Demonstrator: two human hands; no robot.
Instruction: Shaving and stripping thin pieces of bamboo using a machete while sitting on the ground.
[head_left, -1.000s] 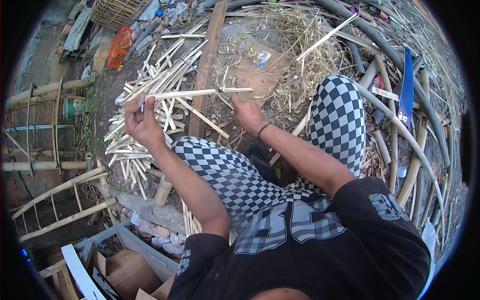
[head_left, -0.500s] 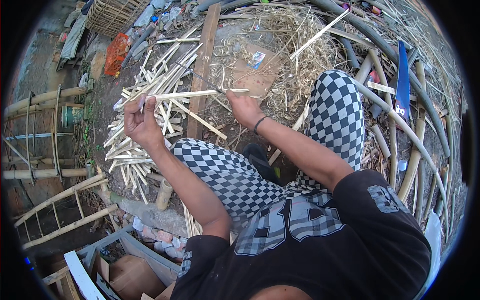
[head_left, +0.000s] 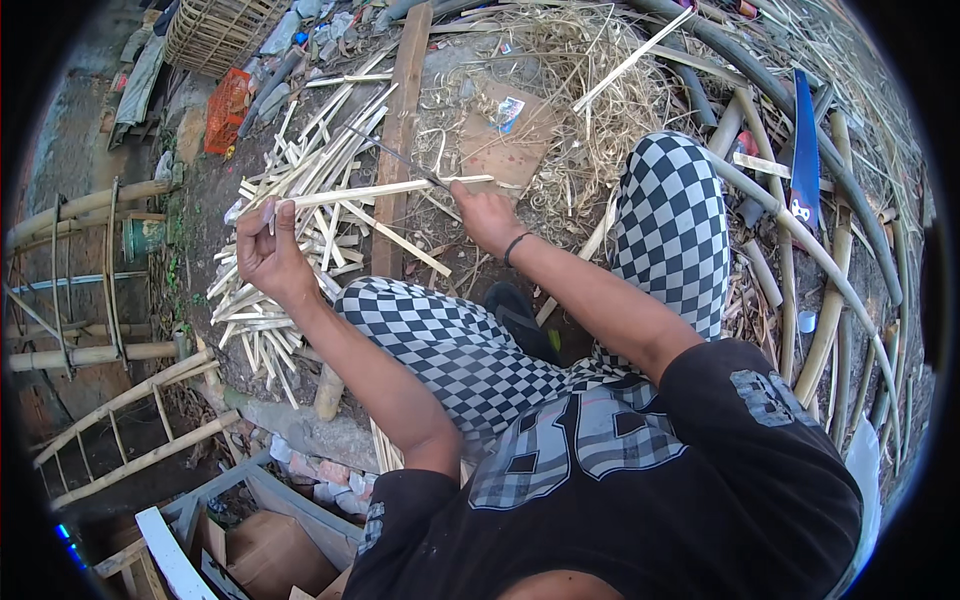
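A pale bamboo strip (head_left: 350, 193) runs across in front of me. Its left end is pinched between the thumb and fingers of my left hand (head_left: 272, 255). My right hand (head_left: 485, 218) is closed round a knife, whose thin dark blade (head_left: 395, 155) points to the far left and crosses the strip near its right end. The knife's handle is hidden in my fist. Below and beyond the strip lies a heap of cut bamboo strips (head_left: 262, 335). A wooden plank (head_left: 405, 95) stretches away beneath the blade.
Curly shavings (head_left: 585, 105) and a cardboard piece (head_left: 510, 145) lie ahead. To the right are a blue-bladed saw (head_left: 805, 150) and several bamboo poles (head_left: 835, 270). An orange crate (head_left: 228, 112) and a woven basket (head_left: 215, 38) stand far left; a bamboo ladder (head_left: 140, 465) lies near left.
My left hand has moved a little to the left, drawing the strip leftward past the knife. My right hand has stayed nearly in place. A small curl now shows by the strip's right end.
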